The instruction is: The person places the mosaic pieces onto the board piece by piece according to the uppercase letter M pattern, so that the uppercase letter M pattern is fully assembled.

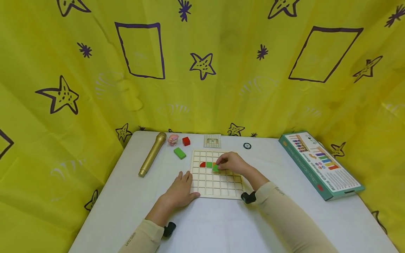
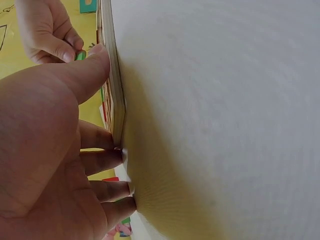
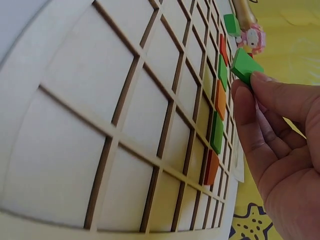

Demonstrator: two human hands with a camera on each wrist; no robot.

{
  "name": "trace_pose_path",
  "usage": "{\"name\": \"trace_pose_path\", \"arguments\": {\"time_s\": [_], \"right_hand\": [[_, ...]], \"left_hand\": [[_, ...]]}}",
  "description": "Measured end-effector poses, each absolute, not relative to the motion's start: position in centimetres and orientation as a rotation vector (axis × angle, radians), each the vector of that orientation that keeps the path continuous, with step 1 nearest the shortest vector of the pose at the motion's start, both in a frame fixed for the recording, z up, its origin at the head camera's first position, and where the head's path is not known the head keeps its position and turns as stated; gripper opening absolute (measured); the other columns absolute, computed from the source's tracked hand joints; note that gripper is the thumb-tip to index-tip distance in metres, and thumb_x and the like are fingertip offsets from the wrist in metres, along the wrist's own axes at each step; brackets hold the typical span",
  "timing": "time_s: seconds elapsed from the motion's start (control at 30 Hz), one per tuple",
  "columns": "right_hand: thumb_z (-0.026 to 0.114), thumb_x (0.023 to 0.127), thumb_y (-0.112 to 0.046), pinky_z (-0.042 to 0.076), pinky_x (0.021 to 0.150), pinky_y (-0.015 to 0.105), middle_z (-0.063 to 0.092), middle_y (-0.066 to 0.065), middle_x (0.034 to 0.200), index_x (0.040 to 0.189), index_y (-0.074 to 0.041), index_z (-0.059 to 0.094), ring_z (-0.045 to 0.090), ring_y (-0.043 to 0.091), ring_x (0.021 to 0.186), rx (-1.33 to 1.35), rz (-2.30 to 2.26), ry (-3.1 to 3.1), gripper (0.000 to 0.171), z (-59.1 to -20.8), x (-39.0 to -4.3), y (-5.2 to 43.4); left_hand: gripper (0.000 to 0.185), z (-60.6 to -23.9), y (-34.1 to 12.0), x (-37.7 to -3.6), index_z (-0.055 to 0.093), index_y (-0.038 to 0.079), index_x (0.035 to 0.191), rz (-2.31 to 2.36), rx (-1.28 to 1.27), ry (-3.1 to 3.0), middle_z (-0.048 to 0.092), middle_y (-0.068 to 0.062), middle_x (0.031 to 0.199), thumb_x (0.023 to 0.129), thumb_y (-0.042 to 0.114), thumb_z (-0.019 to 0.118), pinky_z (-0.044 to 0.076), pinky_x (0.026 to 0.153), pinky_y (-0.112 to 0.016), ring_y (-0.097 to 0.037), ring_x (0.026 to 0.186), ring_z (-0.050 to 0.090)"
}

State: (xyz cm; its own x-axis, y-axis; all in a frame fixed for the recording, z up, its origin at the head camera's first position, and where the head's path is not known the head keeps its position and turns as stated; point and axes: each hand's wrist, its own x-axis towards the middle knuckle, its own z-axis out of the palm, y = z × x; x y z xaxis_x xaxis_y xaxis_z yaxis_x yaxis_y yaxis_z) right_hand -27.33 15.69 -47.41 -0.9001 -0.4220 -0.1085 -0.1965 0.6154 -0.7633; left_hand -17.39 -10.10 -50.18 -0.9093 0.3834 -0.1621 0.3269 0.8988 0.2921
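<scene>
A pale wooden grid board (image 1: 218, 191) lies on the table. Between thumb and fingers, my right hand (image 1: 234, 163) pinches a green square tile (image 3: 244, 66), holding it just above the board. Below it runs a row of tiles set in the grid: a red quarter-round tile (image 3: 223, 49), a green tile (image 3: 222, 72), an orange tile (image 3: 220, 100), another green tile (image 3: 216, 131) and an orange-red tile (image 3: 211, 167). My left hand (image 1: 180, 189) rests at the board's near left corner, fingers extended along the left side and thumb at the front edge.
Behind the board lies a small pattern card (image 1: 212, 141). Left of it are a red block (image 1: 186, 141), a green block (image 1: 179, 153), a pink figurine (image 1: 173, 140) and a gold microphone (image 1: 152, 154). A dark round disc (image 1: 247, 146) and a game box (image 1: 321, 165) lie right.
</scene>
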Motion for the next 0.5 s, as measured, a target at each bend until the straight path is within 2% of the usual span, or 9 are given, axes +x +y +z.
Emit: {"name": "trace_pose_path", "arguments": {"time_s": [0.5], "right_hand": [[0.080, 0.088, -0.017, 0.052, 0.080, 0.034, 0.070, -0.005, 0.090, 0.091, -0.012, 0.076, 0.060, 0.016, 0.086, -0.508, -1.100, 2.581, 0.007, -47.7, -27.9, 13.3]], "left_hand": [[0.088, -50.3, -10.2, -17.4, 0.035, -0.009, 0.151, 0.367, 0.556, 2.855, 0.032, -0.024, 0.159, 0.096, 0.054, 0.061, 0.029, 0.117, -0.050, -0.049, 0.146, 0.024]]}}
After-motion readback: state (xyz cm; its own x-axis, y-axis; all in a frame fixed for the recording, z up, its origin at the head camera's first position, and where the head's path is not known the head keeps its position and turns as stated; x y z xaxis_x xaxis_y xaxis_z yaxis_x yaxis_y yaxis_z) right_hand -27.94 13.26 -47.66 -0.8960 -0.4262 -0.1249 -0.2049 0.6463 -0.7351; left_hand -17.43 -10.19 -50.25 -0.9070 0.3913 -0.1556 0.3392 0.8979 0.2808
